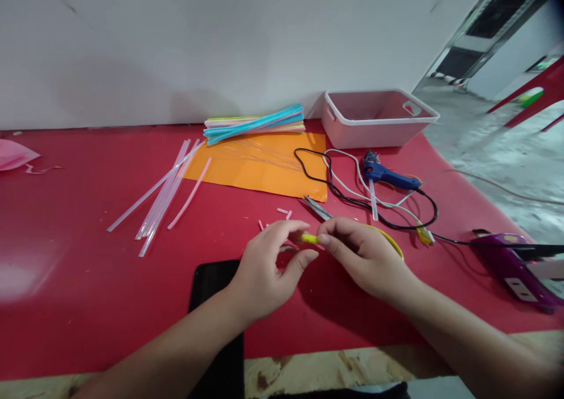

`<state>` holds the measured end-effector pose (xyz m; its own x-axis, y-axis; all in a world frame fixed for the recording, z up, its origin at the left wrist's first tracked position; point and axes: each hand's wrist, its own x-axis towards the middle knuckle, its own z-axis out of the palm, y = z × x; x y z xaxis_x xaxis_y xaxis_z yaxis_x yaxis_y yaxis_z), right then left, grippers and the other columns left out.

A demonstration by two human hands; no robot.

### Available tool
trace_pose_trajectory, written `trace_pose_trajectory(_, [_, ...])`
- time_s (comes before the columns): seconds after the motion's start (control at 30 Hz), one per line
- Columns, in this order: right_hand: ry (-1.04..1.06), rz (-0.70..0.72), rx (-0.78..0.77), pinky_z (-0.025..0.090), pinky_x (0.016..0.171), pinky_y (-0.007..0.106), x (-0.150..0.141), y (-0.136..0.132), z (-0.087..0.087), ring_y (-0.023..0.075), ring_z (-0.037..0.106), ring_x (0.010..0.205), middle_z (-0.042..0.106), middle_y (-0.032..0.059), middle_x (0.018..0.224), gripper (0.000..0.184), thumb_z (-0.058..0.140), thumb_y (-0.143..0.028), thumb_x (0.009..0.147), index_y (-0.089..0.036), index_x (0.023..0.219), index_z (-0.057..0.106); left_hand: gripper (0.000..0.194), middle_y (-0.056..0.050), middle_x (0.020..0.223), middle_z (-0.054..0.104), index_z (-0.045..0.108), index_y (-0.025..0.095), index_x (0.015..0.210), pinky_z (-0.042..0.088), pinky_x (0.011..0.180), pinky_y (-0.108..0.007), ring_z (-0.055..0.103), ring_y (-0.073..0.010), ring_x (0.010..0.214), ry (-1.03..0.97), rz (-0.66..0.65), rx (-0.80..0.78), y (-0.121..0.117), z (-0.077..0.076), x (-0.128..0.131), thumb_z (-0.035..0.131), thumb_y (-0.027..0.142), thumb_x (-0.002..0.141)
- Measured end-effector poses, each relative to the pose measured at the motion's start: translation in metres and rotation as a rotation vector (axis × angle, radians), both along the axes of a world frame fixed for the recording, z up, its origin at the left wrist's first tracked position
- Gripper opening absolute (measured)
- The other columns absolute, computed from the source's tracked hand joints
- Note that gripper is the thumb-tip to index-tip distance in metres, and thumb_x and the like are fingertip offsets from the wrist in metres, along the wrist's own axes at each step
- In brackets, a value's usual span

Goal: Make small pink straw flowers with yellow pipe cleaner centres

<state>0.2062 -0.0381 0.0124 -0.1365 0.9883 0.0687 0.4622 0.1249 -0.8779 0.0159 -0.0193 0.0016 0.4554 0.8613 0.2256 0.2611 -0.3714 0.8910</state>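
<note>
My left hand (264,267) and my right hand (363,258) meet over the red table (88,281), both pinching a short yellow straw piece (309,238) between their fingertips. A pair of yellow-handled scissors (324,211) lies just behind my right hand, its handle partly hidden by the hand. Small pink straw cuttings (284,212) lie scattered near my left fingers.
Several clear and pink straws (165,193) lie at left, an orange sheet (259,164) and a bundle of coloured straws (255,123) behind. A white bin (379,117), blue glue gun (390,175) with cords, purple tool (515,264) and black phone (214,281) are nearby.
</note>
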Motion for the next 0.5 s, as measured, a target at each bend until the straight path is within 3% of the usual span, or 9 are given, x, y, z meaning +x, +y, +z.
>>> trace_pose_trajectory(0.07, [-0.179,-0.022,0.304,0.044,0.058,0.023,-0.0004,-0.0025,-0.0036,0.0109,0.055,0.064,0.063,0.0012,0.075,0.010,0.053,-0.023,0.092,-0.018,0.087,0.061,0.026,-0.007,0.098,0.066,0.060,0.017,0.106,0.053,0.072,-0.025,0.065,-0.0162,0.086,-0.033,-0.013,-0.227,0.0009,0.0012,0.0011,0.055,0.039,0.092])
trace_pose_trajectory(0.13, [-0.274,0.043,0.492,0.047,0.065,0.024,-0.0002,-0.0042,-0.0066,0.0123,0.059,0.071,0.066,0.0026,0.079,0.008,0.054,-0.015,0.091,-0.019,0.092,0.061,0.029,-0.003,0.083,0.062,0.060,0.017,0.091,0.052,0.064,-0.023,0.062,-0.0131,0.072,-0.060,-0.057,-0.355,0.0020,0.0024,0.0019,0.047,0.042,0.095])
trace_pose_trajectory(0.3, [-0.380,0.130,0.592,0.053,0.076,0.028,0.0002,-0.0047,-0.0098,0.0168,0.065,0.084,0.069,0.0069,0.092,0.017,0.056,-0.017,0.092,-0.020,0.109,0.060,0.027,0.000,0.077,0.056,0.057,0.017,0.085,0.051,0.061,-0.021,0.057,-0.0100,0.063,-0.095,-0.073,-0.389,0.0035,0.0009,0.0023,0.046,0.040,0.096])
trace_pose_trajectory(0.5, [-0.392,0.086,0.646,0.053,0.072,0.025,-0.0024,-0.0081,-0.0085,0.0147,0.065,0.077,0.070,0.0054,0.086,0.014,0.053,-0.012,0.092,-0.019,0.101,0.062,0.024,0.000,0.076,0.057,0.059,0.019,0.088,0.046,0.058,-0.021,0.057,-0.0103,0.062,-0.042,-0.071,-0.242,0.0021,-0.0007,0.0007,0.046,0.038,0.096])
